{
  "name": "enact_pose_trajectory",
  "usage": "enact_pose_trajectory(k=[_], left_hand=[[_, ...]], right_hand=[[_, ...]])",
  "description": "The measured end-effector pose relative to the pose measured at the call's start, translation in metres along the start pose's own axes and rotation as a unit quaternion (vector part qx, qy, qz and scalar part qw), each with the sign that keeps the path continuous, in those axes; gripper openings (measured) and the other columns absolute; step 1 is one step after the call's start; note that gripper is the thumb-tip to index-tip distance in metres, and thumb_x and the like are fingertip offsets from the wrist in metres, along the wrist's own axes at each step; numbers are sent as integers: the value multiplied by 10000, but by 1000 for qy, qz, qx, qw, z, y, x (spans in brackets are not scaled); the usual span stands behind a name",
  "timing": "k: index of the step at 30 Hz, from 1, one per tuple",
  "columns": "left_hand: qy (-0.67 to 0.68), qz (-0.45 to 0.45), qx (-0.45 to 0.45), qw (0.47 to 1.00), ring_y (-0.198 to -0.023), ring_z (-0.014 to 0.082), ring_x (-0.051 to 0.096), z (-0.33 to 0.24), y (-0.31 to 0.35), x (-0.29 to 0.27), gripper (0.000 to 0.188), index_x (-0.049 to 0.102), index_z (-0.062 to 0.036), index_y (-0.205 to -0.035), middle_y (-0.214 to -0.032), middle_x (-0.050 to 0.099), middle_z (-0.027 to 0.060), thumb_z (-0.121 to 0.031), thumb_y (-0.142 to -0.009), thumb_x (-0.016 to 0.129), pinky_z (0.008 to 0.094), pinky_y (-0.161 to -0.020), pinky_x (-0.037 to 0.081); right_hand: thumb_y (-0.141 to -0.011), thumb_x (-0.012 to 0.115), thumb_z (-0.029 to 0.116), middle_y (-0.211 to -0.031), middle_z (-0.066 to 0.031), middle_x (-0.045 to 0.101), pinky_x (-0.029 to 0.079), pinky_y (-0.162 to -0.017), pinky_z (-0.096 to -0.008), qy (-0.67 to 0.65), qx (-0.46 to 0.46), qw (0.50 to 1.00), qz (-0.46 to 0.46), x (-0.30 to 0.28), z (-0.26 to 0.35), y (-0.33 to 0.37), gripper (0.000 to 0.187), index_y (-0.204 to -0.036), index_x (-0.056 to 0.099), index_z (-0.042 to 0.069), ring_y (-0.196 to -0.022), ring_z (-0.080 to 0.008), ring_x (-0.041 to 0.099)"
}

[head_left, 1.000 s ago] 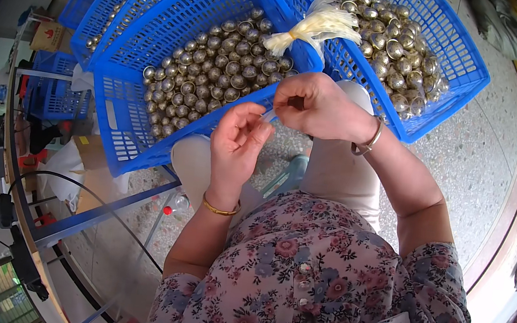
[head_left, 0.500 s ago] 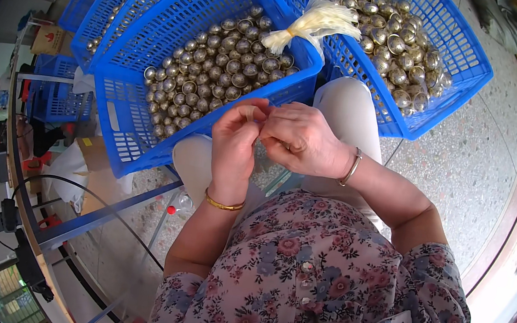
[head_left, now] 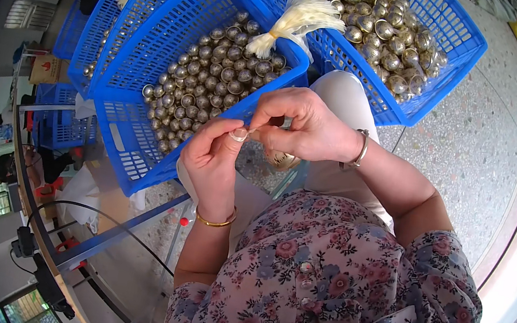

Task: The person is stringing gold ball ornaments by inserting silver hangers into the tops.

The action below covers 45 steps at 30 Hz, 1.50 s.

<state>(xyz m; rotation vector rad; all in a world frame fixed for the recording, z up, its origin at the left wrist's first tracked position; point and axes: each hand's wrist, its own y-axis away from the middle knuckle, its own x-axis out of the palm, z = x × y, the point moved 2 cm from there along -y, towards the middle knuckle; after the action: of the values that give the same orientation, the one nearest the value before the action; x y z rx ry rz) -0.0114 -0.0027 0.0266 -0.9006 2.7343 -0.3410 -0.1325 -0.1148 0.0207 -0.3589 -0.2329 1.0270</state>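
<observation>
My left hand is closed in a pinch, with a thin pale ribbon across its thumb tip. Against those fingertips, my right hand pinches the ribbon too; the exact grip is partly hidden. A shiny silver-gold ball ornament with dark markings shows just below the right fingers, partly covered by them. Both hands are above my lap, at the near edge of a blue basket heaped with similar metallic balls. A tied bundle of cream ribbons lies over that basket's right rim.
Another blue basket of ornaments stands at the upper right, and more baskets are packed at the upper left. A metal frame with a black cable runs along my left. A person sits beyond it.
My hands have turned and shifted apart slightly, the left one lower and to the left. The ball ornament and the pale band on the thumb now show. The whole view has shifted a little.
</observation>
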Motion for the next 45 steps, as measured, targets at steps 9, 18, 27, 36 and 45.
enact_pose_trajectory(k=[9,18,27,36,45], left_hand=[[47,72,0,996,-733,102,550,1,1,0,153,665,-2,-865,-843,601,49,1,-719,712,197,-636,438],[27,103,-33,994,-697,102,547,3,4,-5,131,663,2,-846,-799,596,44,10,-722,706,199,-610,435],[133,77,-88,984,-689,108,531,6,3,1,43,585,9,-829,-795,543,35,-3,-808,622,229,-637,448],[325,76,-175,926,-744,104,472,25,5,8,57,525,-13,-930,-827,518,20,-57,-894,519,250,-695,419],[329,57,-158,929,-779,120,474,24,0,9,56,524,-19,-917,-871,514,35,-68,-904,501,281,-749,421]], right_hand=[[-777,673,73,-722,-50,603,449,-584,-256,48,20,997,65,-11,3,-2,77,-809,636,13,-654,-134,571],[-694,739,250,-629,-32,496,403,-531,-319,256,-73,963,33,-17,6,-8,300,-658,507,63,-581,-196,530],[-607,745,341,-593,-12,454,338,-504,-289,458,-294,836,-77,-14,14,-9,357,-591,482,100,-532,-169,480],[-707,759,225,-561,-15,503,381,-455,-258,197,-18,973,-120,0,-23,6,315,-592,519,57,-495,-122,492],[-743,727,106,-765,-34,600,434,-518,-200,92,29,991,-94,4,-12,9,158,-785,597,27,-622,-76,546]])
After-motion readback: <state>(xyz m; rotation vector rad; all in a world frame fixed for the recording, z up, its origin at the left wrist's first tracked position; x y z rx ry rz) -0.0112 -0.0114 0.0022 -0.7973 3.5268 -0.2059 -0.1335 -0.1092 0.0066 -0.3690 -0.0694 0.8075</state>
